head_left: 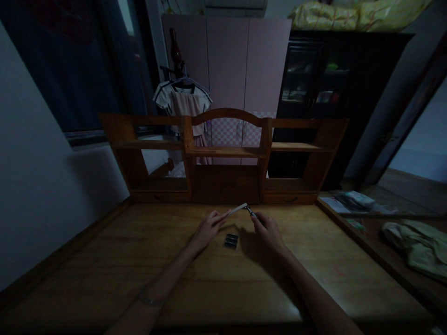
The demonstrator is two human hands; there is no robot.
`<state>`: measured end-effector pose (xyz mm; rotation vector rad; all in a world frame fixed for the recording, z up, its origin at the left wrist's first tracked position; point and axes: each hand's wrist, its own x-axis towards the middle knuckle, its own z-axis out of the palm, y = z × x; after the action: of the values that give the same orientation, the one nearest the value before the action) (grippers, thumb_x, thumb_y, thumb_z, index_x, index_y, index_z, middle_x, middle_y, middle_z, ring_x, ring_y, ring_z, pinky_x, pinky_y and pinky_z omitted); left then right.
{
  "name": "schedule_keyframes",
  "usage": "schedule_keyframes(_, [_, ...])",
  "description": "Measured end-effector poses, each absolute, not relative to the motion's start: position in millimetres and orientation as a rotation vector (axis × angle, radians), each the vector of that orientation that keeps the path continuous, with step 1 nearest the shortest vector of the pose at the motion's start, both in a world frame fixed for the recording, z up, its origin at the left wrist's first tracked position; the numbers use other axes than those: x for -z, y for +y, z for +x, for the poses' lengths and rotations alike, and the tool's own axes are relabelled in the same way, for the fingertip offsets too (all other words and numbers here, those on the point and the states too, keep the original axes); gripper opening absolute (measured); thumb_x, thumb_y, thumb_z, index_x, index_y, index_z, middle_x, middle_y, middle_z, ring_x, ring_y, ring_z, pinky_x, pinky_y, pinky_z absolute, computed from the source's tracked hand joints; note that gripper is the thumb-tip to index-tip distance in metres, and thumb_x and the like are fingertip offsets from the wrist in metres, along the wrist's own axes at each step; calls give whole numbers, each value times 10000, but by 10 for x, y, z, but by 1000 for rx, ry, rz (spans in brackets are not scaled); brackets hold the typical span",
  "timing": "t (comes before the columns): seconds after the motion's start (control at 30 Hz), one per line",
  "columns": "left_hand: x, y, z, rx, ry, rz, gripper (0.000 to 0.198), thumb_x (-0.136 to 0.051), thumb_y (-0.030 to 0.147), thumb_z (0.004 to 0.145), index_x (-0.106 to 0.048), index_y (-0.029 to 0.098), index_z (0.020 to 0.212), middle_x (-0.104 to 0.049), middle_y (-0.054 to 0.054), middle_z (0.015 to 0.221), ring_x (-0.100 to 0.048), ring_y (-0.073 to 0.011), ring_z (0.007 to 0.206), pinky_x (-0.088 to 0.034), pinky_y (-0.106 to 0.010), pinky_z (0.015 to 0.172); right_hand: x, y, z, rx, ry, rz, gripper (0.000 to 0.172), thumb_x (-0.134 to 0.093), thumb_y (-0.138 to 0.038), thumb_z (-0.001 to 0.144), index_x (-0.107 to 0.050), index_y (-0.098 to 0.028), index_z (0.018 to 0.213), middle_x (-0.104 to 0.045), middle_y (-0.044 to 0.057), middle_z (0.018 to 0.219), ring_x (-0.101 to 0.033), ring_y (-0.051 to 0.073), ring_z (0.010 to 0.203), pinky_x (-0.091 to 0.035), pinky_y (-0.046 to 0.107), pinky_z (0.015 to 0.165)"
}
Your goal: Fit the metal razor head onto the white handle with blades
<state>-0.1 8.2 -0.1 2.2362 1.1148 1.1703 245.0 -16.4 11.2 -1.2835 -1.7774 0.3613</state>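
My left hand (208, 228) is closed on one end of a slim white stick (238, 208), which slants up to the right above the desk. My right hand (268, 229) grips a slender silver-and-dark handled tool (250, 211). Its tip meets, or comes very close to, the far end of the stick; the dim light hides its exact kind. On the desktop between and below my hands lies a small black item (231, 241) with several dark bars in a light frame. Both hands are raised a little over the wood.
The wooden desk (146, 270) has a raised shelf unit (226, 152) along its back edge. A wall stands to the left. Right of the desk are folded cloth (419, 246) and plastic-wrapped items (359, 200). Beyond are hanging clothes (185, 100) and cabinets (226, 60).
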Motion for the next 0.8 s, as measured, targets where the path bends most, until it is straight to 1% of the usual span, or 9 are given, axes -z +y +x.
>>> schedule_keyframes(0.17, [18,90,12,-1188,1117,2236,382,-457,334,906,-497,301,1285,-502,-15,875,-484,-134,793,-401,-252,769,-88,-143,2444,-344,-1766,-1316,394,-385,-461,905,-632,-174,795,-612,21,646,-549,148,597,-326,231,531])
schedule_keyframes(0.43, [26,107,-12,-1213,1184,2239,382,-453,317,907,-497,299,1286,-506,-16,867,-487,-131,774,-403,-247,757,-96,-147,2447,-347,-1745,-1304,412,-381,-473,893,-647,-164,837,-629,36,681,-542,147,601,-337,235,526])
schedule_keyframes(0.63, [-9,70,18,-1226,1126,2242,379,-457,332,905,-502,299,1281,-516,-15,870,-484,-129,774,-399,-237,748,-107,-151,2443,-350,-1756,-1305,400,-381,-457,898,-648,-169,822,-622,32,661,-546,150,594,-337,237,525])
schedule_keyframes(0.8, [5,86,0,-1211,1170,2227,379,-463,331,900,-509,302,1275,-510,-14,862,-483,-129,757,-403,-237,732,-132,-164,2445,-368,-1721,-1281,389,-389,-457,896,-650,-172,855,-635,25,694,-556,153,615,-340,233,527])
